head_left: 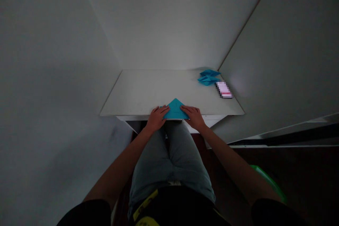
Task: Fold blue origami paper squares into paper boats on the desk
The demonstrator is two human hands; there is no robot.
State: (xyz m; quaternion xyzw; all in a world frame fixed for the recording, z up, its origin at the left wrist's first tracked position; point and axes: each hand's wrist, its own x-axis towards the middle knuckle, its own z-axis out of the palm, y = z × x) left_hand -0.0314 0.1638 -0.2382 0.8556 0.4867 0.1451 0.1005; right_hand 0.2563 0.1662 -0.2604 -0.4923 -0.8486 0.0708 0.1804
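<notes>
A sheet of blue origami paper (175,109), folded into a triangle with its point toward the wall, lies at the table's front edge. Crease lines mark its face. On its left corner rests my left hand (158,116), fingers over the paper and thumb by the lower edge. My right hand (194,116) holds the right corner in the same way. Both hands partly cover the corners. Two blue folded paper pieces (208,77) sit at the back right of the table, one behind the other.
The narrow white table (148,90) stands between walls at the back and both sides. A phone (224,89) with a lit, blurred screen lies near its right edge. On the dark floor at the right is a green-rimmed object (270,180), partly behind my arm.
</notes>
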